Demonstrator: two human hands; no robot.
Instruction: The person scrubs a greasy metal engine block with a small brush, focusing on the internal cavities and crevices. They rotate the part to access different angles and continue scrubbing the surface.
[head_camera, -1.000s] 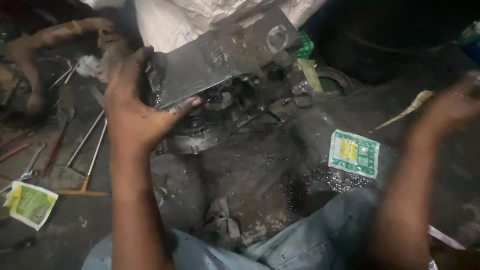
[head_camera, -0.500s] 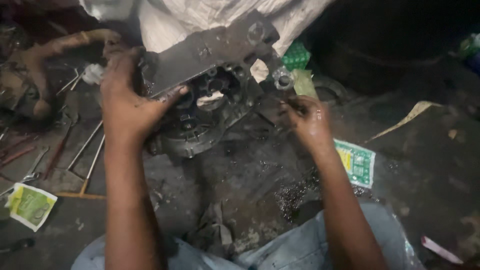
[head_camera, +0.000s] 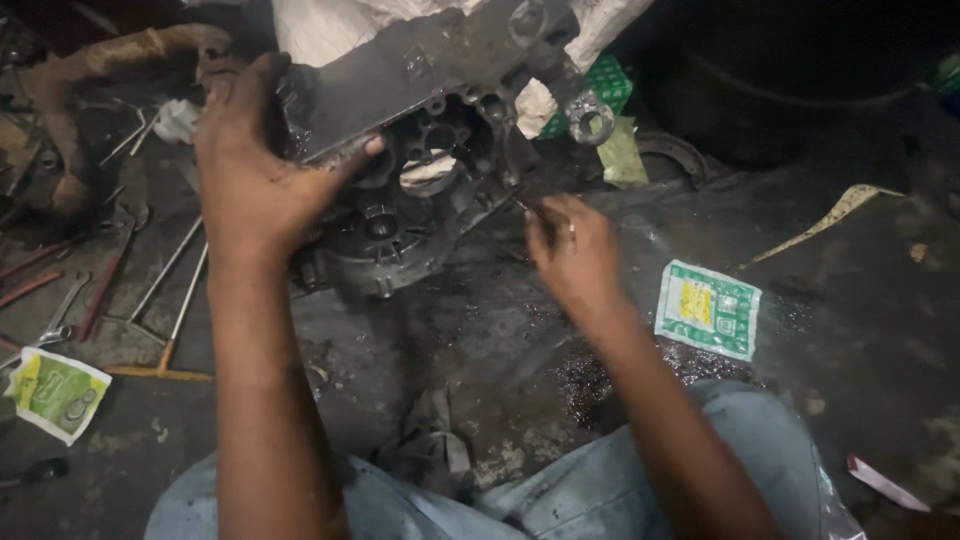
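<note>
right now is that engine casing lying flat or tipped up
Tipped up: the left hand props the engine casing on edge, its open inside facing the camera.

The engine casing (head_camera: 420, 150) is a dark, greasy cast-metal block, tipped up on edge so its open side faces the camera. You can see round bores and bearing seats inside, plus a ribbed circular section lower down. A mounting lug with a hole sticks out at its upper right. It sits on the oily floor, leaning back toward a white sack.

Greasy hands (head_camera: 250, 190) on engine casing (head_camera: 420, 150)
</note>
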